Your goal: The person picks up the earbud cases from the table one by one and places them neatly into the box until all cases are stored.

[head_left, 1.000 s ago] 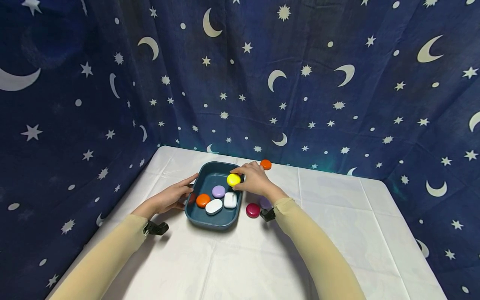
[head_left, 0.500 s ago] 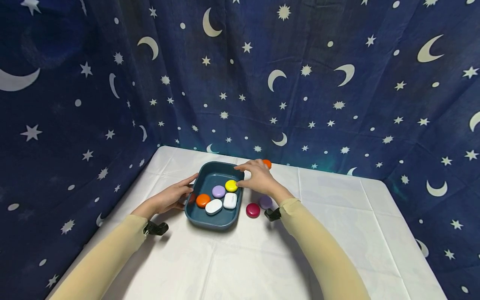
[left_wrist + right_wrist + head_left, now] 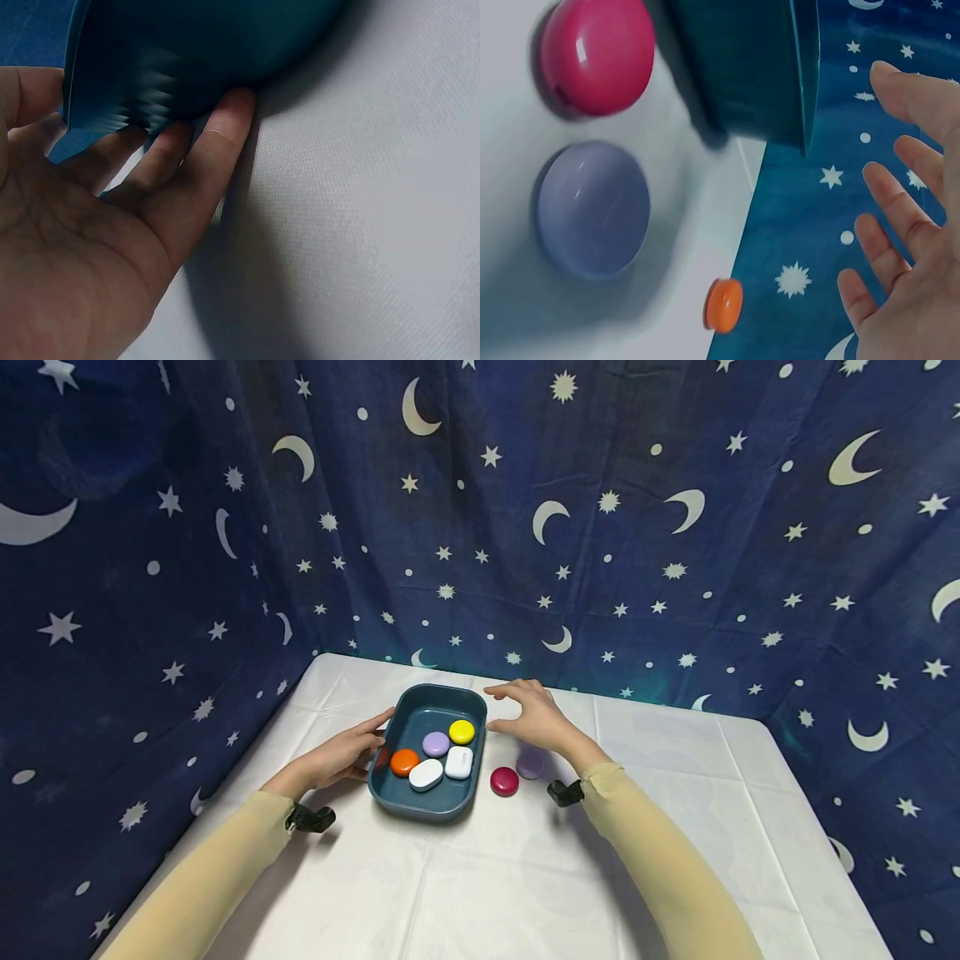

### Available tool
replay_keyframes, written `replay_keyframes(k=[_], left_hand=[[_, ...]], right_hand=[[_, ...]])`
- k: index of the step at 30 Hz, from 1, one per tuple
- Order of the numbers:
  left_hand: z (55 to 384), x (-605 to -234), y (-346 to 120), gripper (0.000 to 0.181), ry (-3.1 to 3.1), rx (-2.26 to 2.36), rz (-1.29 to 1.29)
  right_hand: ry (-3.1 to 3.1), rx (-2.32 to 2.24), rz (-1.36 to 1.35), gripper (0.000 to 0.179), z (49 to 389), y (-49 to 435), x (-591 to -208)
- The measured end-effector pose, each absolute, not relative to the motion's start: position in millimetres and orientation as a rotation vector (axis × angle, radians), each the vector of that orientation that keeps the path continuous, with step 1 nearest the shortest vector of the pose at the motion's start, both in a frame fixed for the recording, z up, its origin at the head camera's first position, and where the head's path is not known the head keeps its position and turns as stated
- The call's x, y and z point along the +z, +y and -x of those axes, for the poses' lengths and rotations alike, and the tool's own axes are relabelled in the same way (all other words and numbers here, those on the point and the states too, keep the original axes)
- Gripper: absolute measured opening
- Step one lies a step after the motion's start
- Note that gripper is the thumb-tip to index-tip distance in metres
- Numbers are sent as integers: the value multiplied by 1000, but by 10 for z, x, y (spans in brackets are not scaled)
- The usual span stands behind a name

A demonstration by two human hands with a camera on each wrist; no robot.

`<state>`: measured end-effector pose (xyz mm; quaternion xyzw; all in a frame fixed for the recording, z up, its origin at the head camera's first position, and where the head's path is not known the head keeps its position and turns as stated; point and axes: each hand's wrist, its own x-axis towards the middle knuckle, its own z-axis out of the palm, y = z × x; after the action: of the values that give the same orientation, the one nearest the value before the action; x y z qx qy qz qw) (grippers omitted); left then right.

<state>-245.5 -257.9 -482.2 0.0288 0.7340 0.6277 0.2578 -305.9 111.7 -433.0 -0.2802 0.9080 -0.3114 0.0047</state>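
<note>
tray filling seems the step, left hand spread against its side; right hand, fingers apart, should pinch red disc next.

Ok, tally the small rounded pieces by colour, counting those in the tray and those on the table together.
Orange pieces: 2
Lilac pieces: 2
White pieces: 2
Yellow piece: 1
Red piece: 1
Total in view: 8
</note>
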Motion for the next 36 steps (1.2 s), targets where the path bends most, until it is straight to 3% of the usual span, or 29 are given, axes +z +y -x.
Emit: replay_keyframes(k=[21, 36], left_hand=[[2460, -4845, -2587, 62, 1985, 1716, -90], [2454, -4833, -2588, 62, 2002, 1696, -101]], right_hand=[[2680, -936, 775, 79, 2954, 1643, -4535], [2710, -678, 772, 74, 2859, 1793, -4809]])
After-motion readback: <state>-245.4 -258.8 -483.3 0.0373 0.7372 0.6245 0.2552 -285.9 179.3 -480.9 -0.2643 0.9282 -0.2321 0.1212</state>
